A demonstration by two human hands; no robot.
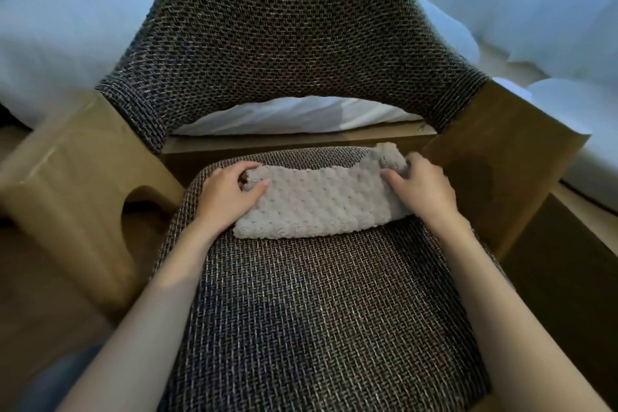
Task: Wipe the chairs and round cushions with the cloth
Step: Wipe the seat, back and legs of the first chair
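A grey bobbled cloth (317, 202) lies stretched across the far part of the round woven seat cushion (321, 311). My left hand (227, 194) grips its left end, fingers curled round the edge. My right hand (418, 187) pinches its right end, where a corner of the cloth sticks up. The chair has a dark woven backrest (294, 33) and tan wooden armrests (77, 174), (501, 157). Both forearms reach in from the near edge over the cushion.
White bedding (67, 43) lies behind the chair on the left and shows through the gap under the backrest. White curtains or bedding (535, 10) fill the back right. Wooden floor (40, 278) shows at the left.
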